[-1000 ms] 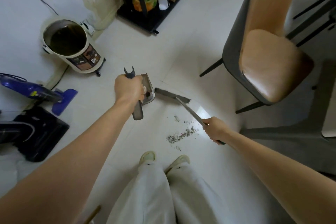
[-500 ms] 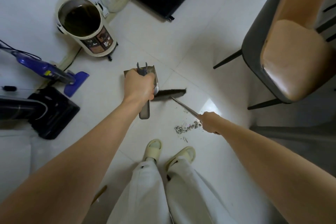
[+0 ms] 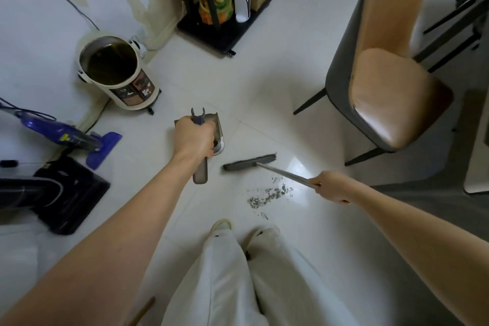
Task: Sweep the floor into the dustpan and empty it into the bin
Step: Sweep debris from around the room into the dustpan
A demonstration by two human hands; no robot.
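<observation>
Seen from above, the left hand [image 3: 194, 137] is wrapped tight around the handle of a grey metal dustpan [image 3: 217, 133], held above the white floor [image 3: 264, 87]. The right hand [image 3: 332, 186] grips a thin-handled broom [image 3: 250, 161], its bristles beside a small grey debris pile [image 3: 270, 193]. An open cream bin [image 3: 116, 73] stands near the wall.

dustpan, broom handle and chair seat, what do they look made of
Dustpan: probably metal, dull grey with a soft sheen on its rim, though coated plastic is possible.
Broom handle: likely metal, a thin grey rod with a bright streak.
Chair seat: tan leather or faux leather, smooth and glossy at the front edge, in a dark matte shell.
</observation>
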